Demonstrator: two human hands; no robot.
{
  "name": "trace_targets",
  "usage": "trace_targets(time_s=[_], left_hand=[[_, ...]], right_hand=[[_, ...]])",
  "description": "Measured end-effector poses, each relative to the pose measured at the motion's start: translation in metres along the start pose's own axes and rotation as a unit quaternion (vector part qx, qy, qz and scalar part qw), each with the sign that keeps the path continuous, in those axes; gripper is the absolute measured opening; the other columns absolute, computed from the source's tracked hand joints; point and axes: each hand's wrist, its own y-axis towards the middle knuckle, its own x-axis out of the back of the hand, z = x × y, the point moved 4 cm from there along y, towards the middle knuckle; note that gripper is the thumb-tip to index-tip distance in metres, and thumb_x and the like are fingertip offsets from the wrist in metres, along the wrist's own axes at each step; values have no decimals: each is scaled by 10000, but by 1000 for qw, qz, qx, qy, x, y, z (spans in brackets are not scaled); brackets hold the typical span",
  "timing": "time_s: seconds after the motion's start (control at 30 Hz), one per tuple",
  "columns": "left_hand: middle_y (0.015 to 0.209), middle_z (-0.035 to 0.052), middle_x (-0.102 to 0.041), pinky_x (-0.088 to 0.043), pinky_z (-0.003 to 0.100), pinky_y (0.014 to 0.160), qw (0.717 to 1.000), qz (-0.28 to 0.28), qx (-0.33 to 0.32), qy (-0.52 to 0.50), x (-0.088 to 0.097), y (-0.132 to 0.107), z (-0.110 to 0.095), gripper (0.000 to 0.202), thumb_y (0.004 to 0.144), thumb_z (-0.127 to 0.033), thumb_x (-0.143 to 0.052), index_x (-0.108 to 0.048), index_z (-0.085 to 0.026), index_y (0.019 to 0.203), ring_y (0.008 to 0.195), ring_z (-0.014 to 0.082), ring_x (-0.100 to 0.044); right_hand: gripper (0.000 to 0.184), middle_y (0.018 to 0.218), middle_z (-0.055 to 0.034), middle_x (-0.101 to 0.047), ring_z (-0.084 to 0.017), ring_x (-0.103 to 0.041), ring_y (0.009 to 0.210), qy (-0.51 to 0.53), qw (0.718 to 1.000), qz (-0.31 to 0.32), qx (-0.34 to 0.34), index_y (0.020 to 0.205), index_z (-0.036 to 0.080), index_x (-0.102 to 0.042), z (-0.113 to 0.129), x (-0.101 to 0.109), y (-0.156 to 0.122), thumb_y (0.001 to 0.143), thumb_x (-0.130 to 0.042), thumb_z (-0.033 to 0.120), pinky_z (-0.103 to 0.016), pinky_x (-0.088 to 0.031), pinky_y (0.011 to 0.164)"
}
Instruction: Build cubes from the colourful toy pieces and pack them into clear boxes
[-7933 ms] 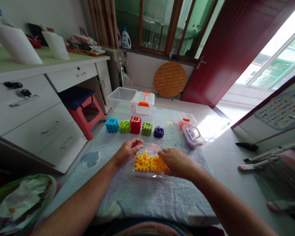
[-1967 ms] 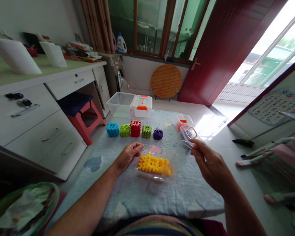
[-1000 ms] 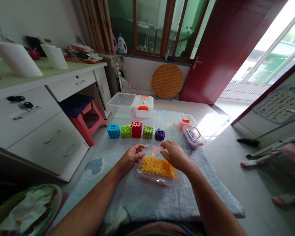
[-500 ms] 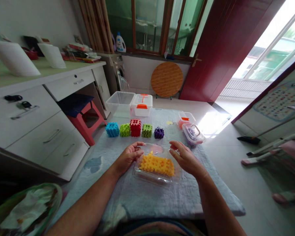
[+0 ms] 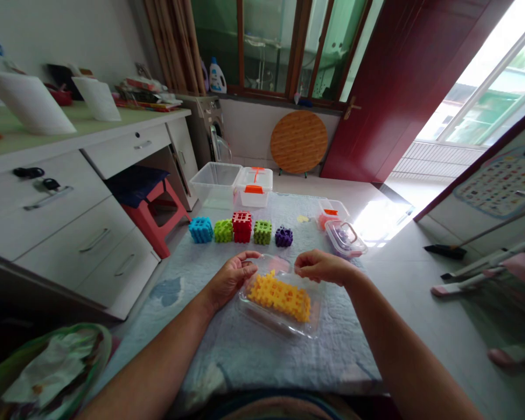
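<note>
A clear plastic box (image 5: 280,328) sits on the cloth-covered table in front of me, with yellow interlocking blocks (image 5: 280,296) inside it. My left hand (image 5: 234,277) grips the box's far left edge, thumb on top and fingers round the rim. At the far right corner my right hand (image 5: 321,267) is closed, its fingertips bent together against or just above the clear rim. Whatever the right fingertips pinch is hidden. Beyond the box stand block cubes in a row: blue (image 5: 200,230), light green (image 5: 223,231), red (image 5: 242,227), green (image 5: 262,232) and purple (image 5: 284,236).
An open clear bin (image 5: 214,182) and a lidded box with orange clips (image 5: 254,188) stand at the table's far edge. Two small boxes (image 5: 345,239) sit at the right. A red stool (image 5: 151,216) is left of the table, a waste basket (image 5: 100,344) at lower left.
My right hand has moved left and its fingers have drawn together at the box's far right corner. The box's right end has turned slightly toward me. The left hand keeps its grip.
</note>
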Motion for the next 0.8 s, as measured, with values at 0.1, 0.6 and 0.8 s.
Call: trace_targets(time_s=[0.1,0.6,0.8], left_hand=[[530,-91,-506,-344,172,431,1000,-1,6,-10,-1,2,1,475,679,-259,-782,-535,-162,1074,393,51,-439],[690,-29,-561,-383,152,503,999,-23,-18,-18,10,5,1,309,787,-261,-692,-594,-137,1052,523,42,-463],[696,-29,-562,-405,173,505,999,-41,-25,-7,15,2,-4,330,780,-278,-695,-595,-144,1064,509,48,-450]], right_hand=[[188,533,73,-479,-46,-406,413,109,992,62,-3,707,170,-516,-7,-6,0,712,-653,298,-187,-315,406],[197,655,32,-546,-56,-493,555,305,951,32,-29,615,141,-559,-26,-28,-24,584,-727,238,-171,-401,487],[241,698,1,-588,-91,-538,640,318,947,-33,-43,675,131,-619,-31,-22,-42,576,-769,294,-201,-423,545]])
